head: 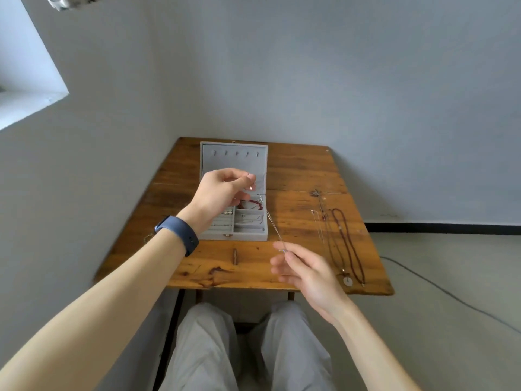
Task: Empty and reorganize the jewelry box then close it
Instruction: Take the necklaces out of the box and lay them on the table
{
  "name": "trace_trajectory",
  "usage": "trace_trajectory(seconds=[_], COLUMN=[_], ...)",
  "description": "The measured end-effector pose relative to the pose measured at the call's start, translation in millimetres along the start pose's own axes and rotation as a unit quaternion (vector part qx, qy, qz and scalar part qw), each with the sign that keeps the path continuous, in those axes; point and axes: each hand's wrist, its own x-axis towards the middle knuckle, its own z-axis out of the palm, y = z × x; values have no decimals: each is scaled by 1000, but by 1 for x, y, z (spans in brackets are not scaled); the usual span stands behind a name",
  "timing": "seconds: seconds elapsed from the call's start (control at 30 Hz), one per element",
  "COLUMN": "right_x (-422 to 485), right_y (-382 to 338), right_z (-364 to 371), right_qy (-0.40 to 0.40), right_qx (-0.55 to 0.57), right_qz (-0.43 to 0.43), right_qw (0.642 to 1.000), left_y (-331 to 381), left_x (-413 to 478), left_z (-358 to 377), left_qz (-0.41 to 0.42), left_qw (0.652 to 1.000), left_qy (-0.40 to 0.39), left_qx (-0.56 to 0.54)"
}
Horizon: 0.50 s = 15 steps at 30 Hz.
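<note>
- Your jewelry box (234,236) sits on the table (296,176), back & left, lid (234,162) up behind it.
- Necklaces (346,244) lie on the table, right of the box.
- L hand (222,193) is over the box; R hand (304,269) is in front-right.
- A thin chain (273,224) runs btw them.

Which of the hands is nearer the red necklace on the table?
Right. The right hand, pinching a silver chain, is just left of the red necklace; the left hand is farther off, over the jewelry box.
</note>
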Motion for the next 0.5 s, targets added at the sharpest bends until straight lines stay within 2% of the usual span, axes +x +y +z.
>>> trace_trajectory(seconds=[0.13, 0.3, 0.5], right_x=[-7, -13, -14], right_y=[5, 7, 14], right_z=[-5, -17, -27], right_qy=[24, 81, 135], right_qx=[3, -23, -4], right_qz=[-14, -22, 3], right_qw=[1000, 996, 991], left_y=[-13, -22, -28], left_x=[2, 6, 2], left_z=[12, 12, 10], left_qz=[-54, -105, -130], left_qw=[997, 983, 976], left_qy=[-16, -90, -129], left_qx=[-59, -120, -114])
